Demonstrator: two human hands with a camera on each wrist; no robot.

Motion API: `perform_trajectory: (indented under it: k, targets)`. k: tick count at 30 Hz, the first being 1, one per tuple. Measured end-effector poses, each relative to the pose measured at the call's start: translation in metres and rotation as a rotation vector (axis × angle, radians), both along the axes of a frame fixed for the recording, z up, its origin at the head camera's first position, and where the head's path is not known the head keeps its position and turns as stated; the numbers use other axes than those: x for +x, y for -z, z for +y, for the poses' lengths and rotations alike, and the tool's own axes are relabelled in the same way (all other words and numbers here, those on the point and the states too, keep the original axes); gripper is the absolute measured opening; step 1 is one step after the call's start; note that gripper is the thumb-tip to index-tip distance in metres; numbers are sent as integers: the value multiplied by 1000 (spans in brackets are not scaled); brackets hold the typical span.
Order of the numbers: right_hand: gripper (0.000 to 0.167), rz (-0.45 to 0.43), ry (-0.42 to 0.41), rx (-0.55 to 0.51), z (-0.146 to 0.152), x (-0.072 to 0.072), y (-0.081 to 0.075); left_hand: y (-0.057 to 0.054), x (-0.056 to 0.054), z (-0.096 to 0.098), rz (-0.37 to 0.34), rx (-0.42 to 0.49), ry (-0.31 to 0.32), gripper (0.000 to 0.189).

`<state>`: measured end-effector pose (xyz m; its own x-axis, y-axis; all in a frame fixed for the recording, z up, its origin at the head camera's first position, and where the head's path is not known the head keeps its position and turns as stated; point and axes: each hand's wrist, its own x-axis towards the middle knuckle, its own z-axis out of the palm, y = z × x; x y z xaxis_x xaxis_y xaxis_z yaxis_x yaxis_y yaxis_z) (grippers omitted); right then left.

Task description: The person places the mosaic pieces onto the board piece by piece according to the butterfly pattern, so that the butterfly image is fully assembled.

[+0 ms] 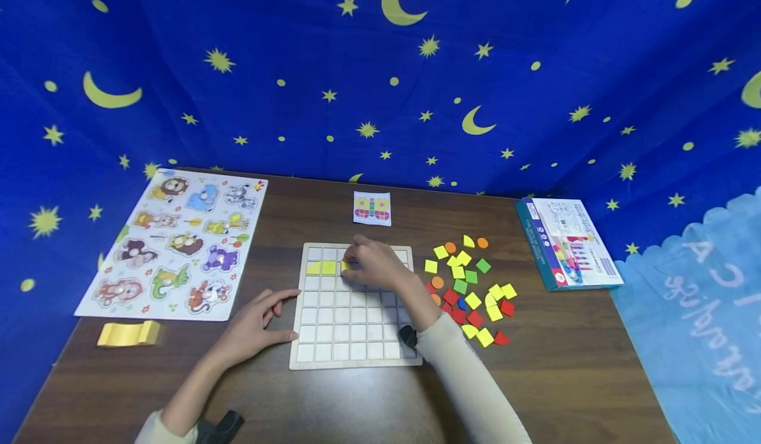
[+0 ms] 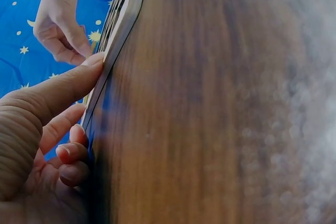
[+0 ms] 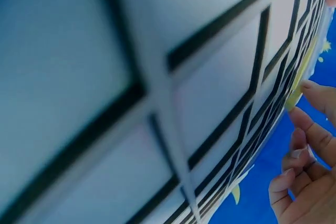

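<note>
A pale wooden grid board (image 1: 324, 351) lies on the table with two yellow pieces, a curved one (image 1: 314, 268) and a square one (image 1: 328, 267), in its second row from the top. Over the third cell of that row, my right hand (image 1: 376, 265) pinches a yellow tile (image 3: 295, 98) between thumb and forefinger; its shape is mostly hidden. My left hand (image 1: 252, 325) rests at the board's left edge, thumb and forefinger extended against it. In the left wrist view its thumb (image 2: 73, 85) touches the rim, while the other fingers bend loosely below.
Loose yellow, red, green and orange pieces (image 1: 473, 300) lie right of the board. Behind it is a butterfly pattern card (image 1: 372, 207). An animal puzzle board (image 1: 178, 246) and yellow block (image 1: 127, 333) lie left; a box (image 1: 571, 242) sits at the far right.
</note>
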<state>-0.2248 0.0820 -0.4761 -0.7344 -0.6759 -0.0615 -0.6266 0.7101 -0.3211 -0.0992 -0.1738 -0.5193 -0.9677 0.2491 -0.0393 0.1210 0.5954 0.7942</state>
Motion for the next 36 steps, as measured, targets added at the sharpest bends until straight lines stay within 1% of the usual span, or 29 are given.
perform_trajectory:
  k: [5, 12, 18, 25, 27, 30, 36]
  targets:
    - [26, 22, 4, 60, -5, -1, 2, 0, 0, 1, 13, -4, 1, 69]
    - [21, 65, 5, 77, -10, 0, 0, -1, 1, 1, 22, 0, 0, 69]
    - [21, 89, 23, 92, -14, 1, 1, 0, -1, 1, 26, -2, 8, 68]
    - [23, 87, 36, 134, -15, 3, 2, 2, 1, 1, 39, 0, 5, 69]
    - [25, 83, 40, 150, -13, 5, 0, 2, 1, 1, 37, 5, 5, 70]
    - [31, 67, 49, 144, -6, 7, -5, 2, 2, 2, 39, 6, 4, 69]
    - [36, 23, 114, 100, 20, 5, -18, 2, 1, 3, 43, -23, -2, 70]
